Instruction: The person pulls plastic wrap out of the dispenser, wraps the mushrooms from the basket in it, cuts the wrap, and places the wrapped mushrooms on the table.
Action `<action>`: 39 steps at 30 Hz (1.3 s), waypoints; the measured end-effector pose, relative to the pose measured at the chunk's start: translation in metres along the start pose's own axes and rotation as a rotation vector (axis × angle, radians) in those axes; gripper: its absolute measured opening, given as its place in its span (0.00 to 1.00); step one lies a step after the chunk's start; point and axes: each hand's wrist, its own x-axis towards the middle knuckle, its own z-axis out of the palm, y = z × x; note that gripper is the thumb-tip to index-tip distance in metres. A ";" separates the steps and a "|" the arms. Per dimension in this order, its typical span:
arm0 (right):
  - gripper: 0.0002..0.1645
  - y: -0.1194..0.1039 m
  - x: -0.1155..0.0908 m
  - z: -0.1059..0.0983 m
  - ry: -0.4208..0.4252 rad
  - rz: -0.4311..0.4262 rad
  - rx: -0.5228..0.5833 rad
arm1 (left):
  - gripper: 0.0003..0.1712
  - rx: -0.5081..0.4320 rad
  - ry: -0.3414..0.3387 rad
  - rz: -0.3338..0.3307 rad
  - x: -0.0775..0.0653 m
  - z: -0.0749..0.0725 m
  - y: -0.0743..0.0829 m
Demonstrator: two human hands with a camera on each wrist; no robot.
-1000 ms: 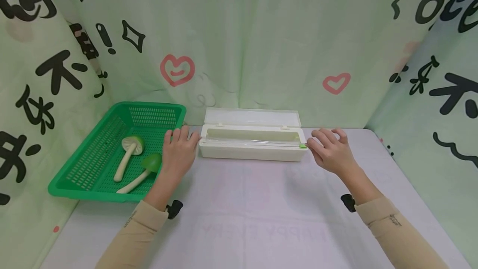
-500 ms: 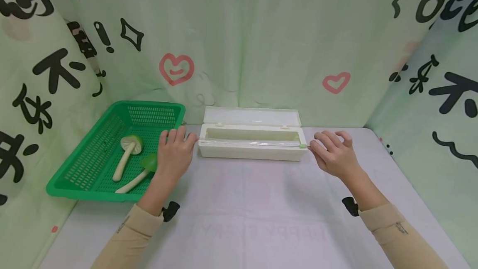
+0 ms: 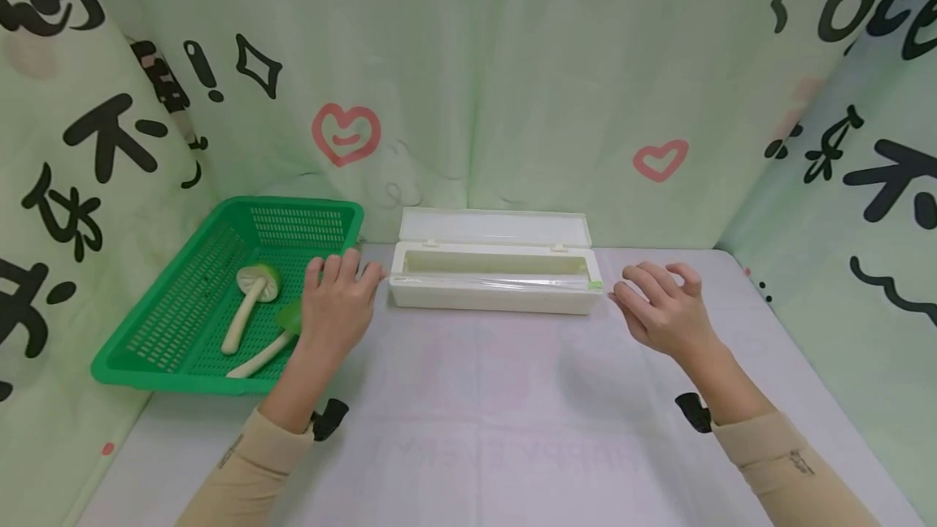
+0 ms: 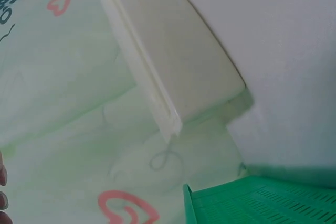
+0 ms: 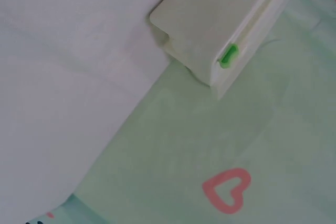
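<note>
A white cling film dispenser [image 3: 490, 298] sits at the back of the table, its lid [image 3: 494, 228] raised. Along its front edge runs a clear strip [image 3: 498, 281] with a green slide cutter [image 3: 595, 285] at the right end. My left hand [image 3: 339, 303] is just off the dispenser's left end, thumb nearest, fingers loosely bent. Off the right end, my right hand [image 3: 662, 307] has its thumb and fingertips close together, with nothing visible in them. Only a few left fingertips [image 4: 2, 200] show in the left wrist view, apart from the dispenser; the right wrist view shows no hand.
A green plastic basket [image 3: 176, 385] stands at the left, holding two mushrooms, one upper mushroom [image 3: 245, 317] and one lower mushroom [image 3: 259, 356] partly behind the left hand. A printed curtain [image 3: 549, 104] closes off the back and sides of the white-covered table [image 3: 498, 413].
Both hands have drawn slightly outward from the dispenser's ends, the right hand to the right and the left hand to the left. The dispenser and basket have stayed in place.
</note>
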 end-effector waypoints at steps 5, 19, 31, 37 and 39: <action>0.17 -0.002 0.004 -0.003 0.022 -0.008 -0.008 | 0.23 -0.002 -0.001 -0.002 0.001 -0.005 0.000; 0.18 -0.009 0.014 -0.011 0.100 -0.016 -0.005 | 0.23 -0.005 -0.026 -0.004 0.002 -0.018 0.000; 0.19 -0.017 0.022 -0.018 0.133 -0.025 -0.001 | 0.23 -0.038 0.006 0.014 0.002 -0.028 -0.002; 0.19 -0.021 0.027 -0.020 0.194 -0.025 0.005 | 0.22 -0.045 0.010 0.019 0.001 -0.032 -0.002; 0.19 -0.023 0.027 -0.021 0.210 -0.025 0.014 | 0.22 -0.048 0.010 0.022 0.001 -0.033 -0.002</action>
